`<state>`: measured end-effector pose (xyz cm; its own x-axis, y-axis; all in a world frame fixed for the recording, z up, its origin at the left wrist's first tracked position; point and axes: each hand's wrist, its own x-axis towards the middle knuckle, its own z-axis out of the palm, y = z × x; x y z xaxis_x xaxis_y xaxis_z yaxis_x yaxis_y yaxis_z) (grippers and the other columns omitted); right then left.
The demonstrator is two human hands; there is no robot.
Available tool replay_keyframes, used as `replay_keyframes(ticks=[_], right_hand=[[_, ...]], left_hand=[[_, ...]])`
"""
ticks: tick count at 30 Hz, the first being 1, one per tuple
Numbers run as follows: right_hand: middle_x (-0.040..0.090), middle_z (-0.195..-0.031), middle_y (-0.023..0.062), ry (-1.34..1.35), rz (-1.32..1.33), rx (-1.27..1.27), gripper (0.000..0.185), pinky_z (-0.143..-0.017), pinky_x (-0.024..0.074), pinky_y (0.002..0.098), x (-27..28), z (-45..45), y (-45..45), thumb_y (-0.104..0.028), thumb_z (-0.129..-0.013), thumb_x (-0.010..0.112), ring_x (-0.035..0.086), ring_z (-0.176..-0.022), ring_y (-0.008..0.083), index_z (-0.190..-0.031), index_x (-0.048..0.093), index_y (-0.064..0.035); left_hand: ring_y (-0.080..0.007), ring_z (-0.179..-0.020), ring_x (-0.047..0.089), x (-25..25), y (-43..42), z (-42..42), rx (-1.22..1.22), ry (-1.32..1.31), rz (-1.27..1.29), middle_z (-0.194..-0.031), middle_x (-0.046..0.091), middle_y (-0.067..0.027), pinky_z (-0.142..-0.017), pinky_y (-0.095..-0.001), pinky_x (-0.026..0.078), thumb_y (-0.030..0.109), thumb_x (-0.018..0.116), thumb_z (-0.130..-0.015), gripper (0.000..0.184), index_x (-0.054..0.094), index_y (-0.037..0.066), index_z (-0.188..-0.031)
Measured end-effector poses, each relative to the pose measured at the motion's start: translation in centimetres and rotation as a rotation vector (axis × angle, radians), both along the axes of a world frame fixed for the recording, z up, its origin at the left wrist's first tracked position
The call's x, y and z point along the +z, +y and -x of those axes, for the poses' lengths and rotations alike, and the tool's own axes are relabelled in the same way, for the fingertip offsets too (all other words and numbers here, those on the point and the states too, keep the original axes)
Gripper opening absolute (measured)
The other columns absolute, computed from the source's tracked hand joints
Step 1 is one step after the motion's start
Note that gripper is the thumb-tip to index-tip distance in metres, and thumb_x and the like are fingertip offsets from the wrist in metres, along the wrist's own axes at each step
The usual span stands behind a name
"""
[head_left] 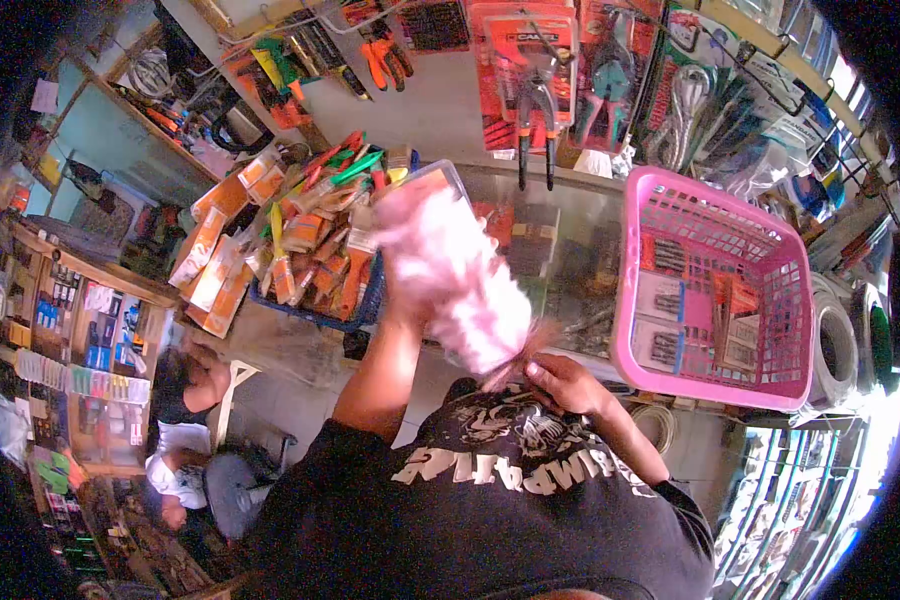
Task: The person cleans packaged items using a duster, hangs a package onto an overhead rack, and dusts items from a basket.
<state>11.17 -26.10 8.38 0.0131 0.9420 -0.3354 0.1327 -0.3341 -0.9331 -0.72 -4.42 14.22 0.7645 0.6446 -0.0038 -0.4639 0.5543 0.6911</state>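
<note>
My left hand (pixel 407 303) is raised in front of me, mostly hidden behind a blurred white-and-pink fluffy thing (pixel 460 270). It appears closed on a clear plastic pack (pixel 440 180) with an orange card inside, whose top shows above the fluff. Near my chest, my right hand (pixel 567 385) is closed, thumb on top, around the brownish, blurred lower end of the fluffy thing. The fluff lies against the pack; its exact kind is smeared by motion.
A blue basket (pixel 315 312) heaped with paintbrushes (pixel 315 230) stands left on the glass counter (pixel 580 260). A pink basket (pixel 625 290) with packaged drill bits is at right. Pliers (pixel 537 110) hang ahead. Another person (pixel 185 440) is at lower left.
</note>
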Motion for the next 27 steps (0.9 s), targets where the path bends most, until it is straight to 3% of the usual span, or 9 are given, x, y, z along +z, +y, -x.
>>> replay_keyframes(ticks=[4,5,7,10,14,17,21,25,27], right_hand=[[0.056,-0.080,0.0141,0.003,-0.024,-0.060,0.043,-0.074,0.0406,0.0342,0.1,1.5,2.3,-0.038,-0.088,0.039,0.051,-0.078,0.0216,-0.094,0.052,0.0026],[0.056,-0.079,0.0132,0.051,0.053,-0.088,0.043,-0.072,0.0412,0.0335,0.2,2.0,3.0,-0.038,-0.088,0.040,0.051,-0.076,0.0207,-0.093,0.053,0.0027],[0.056,-0.077,0.0119,0.172,0.172,-0.075,0.042,-0.070,0.0415,0.0338,1.3,2.8,4.3,-0.037,-0.088,0.042,0.051,-0.074,0.0201,-0.090,0.053,0.0032],[0.055,-0.076,0.0076,-0.014,-0.143,-0.008,0.040,-0.067,0.0408,0.0306,1.3,4.0,5.8,-0.036,-0.088,0.042,0.047,-0.073,0.0134,-0.093,0.053,0.0026],[0.055,-0.078,0.0060,0.055,-0.032,-0.071,0.035,-0.068,0.0402,0.0286,2.4,5.3,8.3,-0.033,-0.089,0.043,0.046,-0.074,0.0127,-0.092,0.052,0.0007],[0.054,-0.078,0.0051,-0.088,0.088,0.050,0.037,-0.068,0.0400,0.0301,4.1,6.0,9.7,-0.034,-0.089,0.040,0.046,-0.072,0.0153,-0.093,0.051,0.0004],[0.053,-0.076,0.0079,-0.158,0.069,-0.009,0.040,-0.069,0.0400,0.0323,2.7,6.7,10.2,-0.038,-0.089,0.040,0.046,-0.073,0.0156,-0.097,0.051,0.0001],[0.054,-0.076,0.0095,-0.078,0.169,0.003,0.039,-0.069,0.0398,0.0314,2.7,6.8,9.8,-0.037,-0.088,0.041,0.046,-0.073,0.0150,-0.095,0.051,0.0001],[0.054,-0.077,0.0092,-0.106,0.133,0.109,0.039,-0.069,0.0396,0.0303,3.0,6.6,9.3,-0.037,-0.088,0.042,0.046,-0.073,0.0147,-0.096,0.051,-0.0004]], left_hand=[[-0.0270,-0.104,0.048,1.5,1.6,2.1,0.046,-0.085,-0.135,-0.115,0.048,-0.0122,-0.086,-0.0440,0.042,0.059,0.032,-0.080,0.070,0.032,0.006,-0.125],[-0.0265,-0.103,0.049,1.9,1.8,2.7,-0.052,-0.251,0.058,-0.114,0.049,-0.0120,-0.085,-0.0437,0.043,0.058,0.032,-0.081,0.069,0.033,0.005,-0.124],[-0.0254,-0.113,0.039,-0.8,4.8,4.4,-0.230,-0.276,0.020,-0.125,0.039,-0.0112,-0.094,-0.0420,0.034,0.057,0.033,-0.081,0.067,0.030,0.009,-0.128],[-0.0270,-0.113,0.039,-2.3,7.4,5.2,-0.397,-0.194,0.135,-0.125,0.040,-0.0110,-0.094,-0.0421,0.034,0.057,0.035,-0.081,0.068,0.030,0.007,-0.127],[-0.0275,-0.106,0.046,-0.4,6.3,6.7,0.093,-0.190,0.120,-0.119,0.045,-0.0124,-0.089,-0.0414,0.040,0.057,0.034,-0.081,0.068,0.033,0.006,-0.125],[-0.0356,-0.108,0.043,-1.1,7.1,7.3,-0.102,-0.269,0.167,-0.121,0.042,-0.0160,-0.089,-0.0469,0.039,0.056,0.036,-0.081,0.069,0.031,0.005,-0.126],[-0.0293,-0.103,0.049,-0.4,6.8,8.6,0.208,-0.265,0.113,-0.118,0.045,-0.0163,-0.085,-0.0425,0.043,0.059,0.031,-0.081,0.070,0.032,0.005,-0.125],[-0.0262,-0.100,0.051,-3.4,8.0,9.4,-0.071,-0.573,0.246,-0.116,0.048,-0.0117,-0.087,-0.0370,0.041,0.061,0.028,-0.081,0.071,0.032,0.006,-0.125],[-0.0246,-0.100,0.051,-6.8,8.9,9.2,0.115,-0.341,0.126,-0.116,0.047,-0.0111,-0.086,-0.0369,0.042,0.060,0.026,-0.082,0.068,0.035,0.007,-0.123]])
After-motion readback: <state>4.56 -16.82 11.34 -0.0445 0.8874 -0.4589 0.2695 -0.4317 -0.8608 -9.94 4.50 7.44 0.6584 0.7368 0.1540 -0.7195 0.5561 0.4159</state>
